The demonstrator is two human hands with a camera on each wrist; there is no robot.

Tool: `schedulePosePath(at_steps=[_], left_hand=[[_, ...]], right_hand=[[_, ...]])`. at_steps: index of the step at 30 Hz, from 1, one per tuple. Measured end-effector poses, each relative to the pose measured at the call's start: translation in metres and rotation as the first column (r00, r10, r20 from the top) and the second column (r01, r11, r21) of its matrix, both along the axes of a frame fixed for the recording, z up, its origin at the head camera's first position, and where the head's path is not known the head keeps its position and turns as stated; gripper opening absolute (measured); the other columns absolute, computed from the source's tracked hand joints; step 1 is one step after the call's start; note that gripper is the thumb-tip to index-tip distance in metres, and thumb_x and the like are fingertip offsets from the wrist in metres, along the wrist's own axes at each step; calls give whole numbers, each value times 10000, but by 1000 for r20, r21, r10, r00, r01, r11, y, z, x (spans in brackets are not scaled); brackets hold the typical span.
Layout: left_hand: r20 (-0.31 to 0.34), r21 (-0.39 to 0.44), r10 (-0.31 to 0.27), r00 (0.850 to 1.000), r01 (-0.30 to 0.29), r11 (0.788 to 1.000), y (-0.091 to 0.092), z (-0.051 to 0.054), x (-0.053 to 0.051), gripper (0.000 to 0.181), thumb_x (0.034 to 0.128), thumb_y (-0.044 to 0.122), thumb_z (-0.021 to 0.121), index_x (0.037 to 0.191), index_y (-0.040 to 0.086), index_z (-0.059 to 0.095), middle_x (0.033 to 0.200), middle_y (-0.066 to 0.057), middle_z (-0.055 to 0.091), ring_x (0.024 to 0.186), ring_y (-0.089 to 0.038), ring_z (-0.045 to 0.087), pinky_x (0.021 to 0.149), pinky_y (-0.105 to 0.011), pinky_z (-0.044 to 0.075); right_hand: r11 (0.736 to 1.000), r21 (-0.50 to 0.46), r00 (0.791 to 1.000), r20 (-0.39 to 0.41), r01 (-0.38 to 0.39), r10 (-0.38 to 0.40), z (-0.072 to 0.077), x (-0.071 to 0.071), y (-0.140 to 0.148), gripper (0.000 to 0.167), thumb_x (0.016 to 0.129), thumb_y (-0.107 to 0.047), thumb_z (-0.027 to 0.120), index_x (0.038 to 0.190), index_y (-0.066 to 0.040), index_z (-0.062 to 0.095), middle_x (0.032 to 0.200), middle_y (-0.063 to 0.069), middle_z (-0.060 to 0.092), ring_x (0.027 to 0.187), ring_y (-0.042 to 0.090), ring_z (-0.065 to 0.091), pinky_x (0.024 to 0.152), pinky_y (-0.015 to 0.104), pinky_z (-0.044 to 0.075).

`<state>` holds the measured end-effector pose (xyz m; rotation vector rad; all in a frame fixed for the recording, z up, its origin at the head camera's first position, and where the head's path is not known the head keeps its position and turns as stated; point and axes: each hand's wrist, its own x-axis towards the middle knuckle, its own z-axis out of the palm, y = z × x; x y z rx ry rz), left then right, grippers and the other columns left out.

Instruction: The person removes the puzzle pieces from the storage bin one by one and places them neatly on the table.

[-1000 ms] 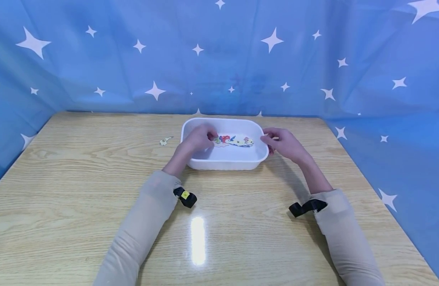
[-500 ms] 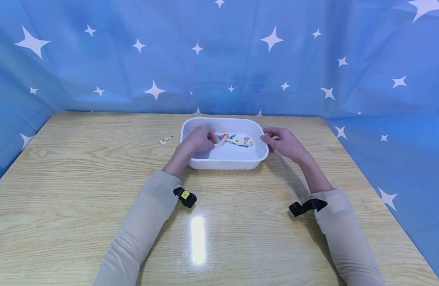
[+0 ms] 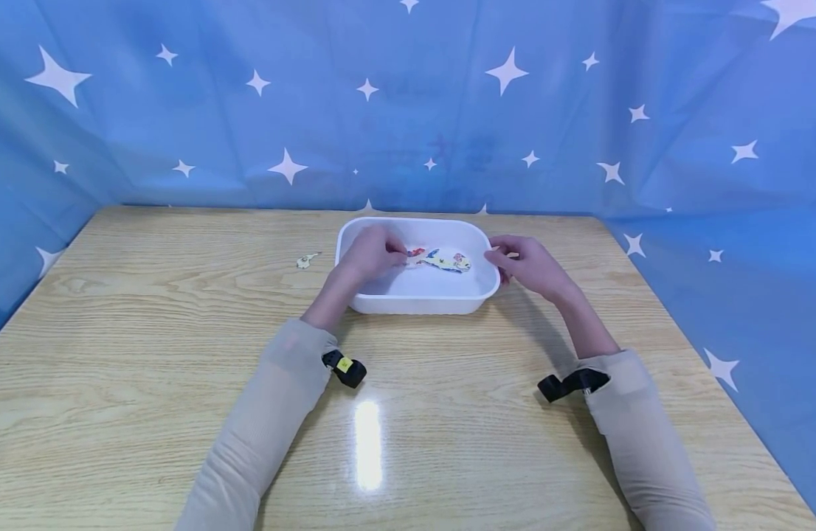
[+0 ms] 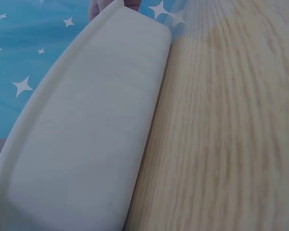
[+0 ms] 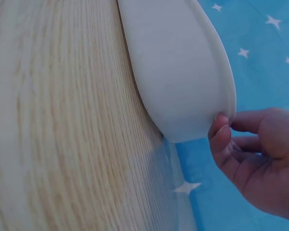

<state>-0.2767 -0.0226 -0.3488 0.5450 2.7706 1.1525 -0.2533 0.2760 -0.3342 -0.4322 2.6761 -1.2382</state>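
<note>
Star-patterned blue backdrop (image 3: 215, 103), pale wood-grain table (image 3: 149, 383), bright light reflection (image 3: 368, 446).

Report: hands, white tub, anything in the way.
Left hand in white tub, grip unclear. Right hand holding its right end. Colourful cutouts inside, one more on table. Left hand blocks some view.

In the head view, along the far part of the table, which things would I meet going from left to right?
Small, pale, irregular flat piece → left-hand grip → pale, colourfully patterned flat piece → right-hand grip. The white, rounded-rectangular basin overlaps with others, so I leave it out.
</note>
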Motion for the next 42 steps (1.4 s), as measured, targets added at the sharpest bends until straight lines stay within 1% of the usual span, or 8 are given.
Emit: schedulePosePath(at_steps=[5, 12, 21, 29, 34, 37, 40, 42], left_hand=[[-10, 55, 31, 999, -31, 998, -1, 1, 0, 142, 941, 56, 704, 1051, 24, 789, 1023, -96, 755, 993, -203, 652, 862, -320, 519], [-70, 103, 30, 997, -23, 994, 1, 1, -1, 188, 966, 41, 668, 1130, -8, 746, 1092, -123, 731, 1013, -215, 649, 904, -327, 520], [-164, 172, 65, 984, -37, 984, 2, 5, 2, 156, 965, 24, 663, 1104, 0, 729, 1038, -119, 715, 924, -218, 629, 836, -307, 522], [-187, 218, 71, 980, -29, 975, -5, 9, 6, 136, 962, 19, 661, 1085, -7, 711, 1002, -115, 696, 886, -213, 618, 801, -297, 522], [-220, 259, 72, 973, -13, 966, -9, 11, 9, 120, 953, 20, 667, 1061, -12, 708, 982, -119, 693, 881, -215, 625, 803, -295, 527], [-224, 290, 82, 971, -14, 957, -14, 13, 13, 122, 948, 19, 673, 1061, -7, 708, 983, -112, 693, 875, -207, 624, 799, -287, 530], [-237, 331, 96, 967, -13, 944, -20, 15, 17, 117, 935, 6, 683, 1049, -8, 707, 974, -109, 692, 861, -203, 622, 788, -280, 530], [-245, 369, 104, 964, -6, 929, -24, 18, 20, 110, 926, -5, 687, 1034, -15, 705, 964, -114, 692, 849, -206, 624, 778, -278, 531]], right_hand=[[1000, 6, 1000, 4, 1, -1, -1, 0, 0, 390, 1052, -225, 565, 1351, 25, 569, 931, 198, 615, 686, 236, 610, 684, 425, 559], [1000, 6, 1000, 12, 5, -5, 1, 1, 0, 401, 1051, -217, 566, 1371, 25, 556, 958, 200, 619, 686, 220, 611, 689, 430, 565], [1000, 3, 1000, 12, 1, -1, 0, 1, 1, 399, 1050, -225, 569, 1365, 19, 563, 956, 203, 616, 688, 215, 614, 689, 427, 565], [1000, -2, 1000, 14, 0, 0, 1, 1, 0, 393, 1050, -225, 569, 1361, 15, 566, 965, 200, 614, 689, 218, 612, 689, 436, 566], [1000, 2, 1000, 13, 0, 0, 1, 1, -1, 402, 1050, -234, 570, 1366, 16, 564, 970, 203, 617, 694, 222, 616, 684, 428, 569], [1000, 7, 1000, 13, -1, 1, 1, 1, 0, 410, 1051, -236, 568, 1374, 17, 558, 973, 210, 619, 697, 224, 616, 686, 427, 569], [1000, 8, 1000, 12, -3, 3, 1, 1, -1, 411, 1051, -234, 568, 1376, 18, 556, 973, 214, 618, 700, 227, 615, 692, 433, 568], [1000, 8, 1000, 12, -5, 5, 2, 1, -1, 409, 1052, -233, 566, 1374, 19, 555, 963, 215, 615, 698, 228, 611, 692, 440, 565]])
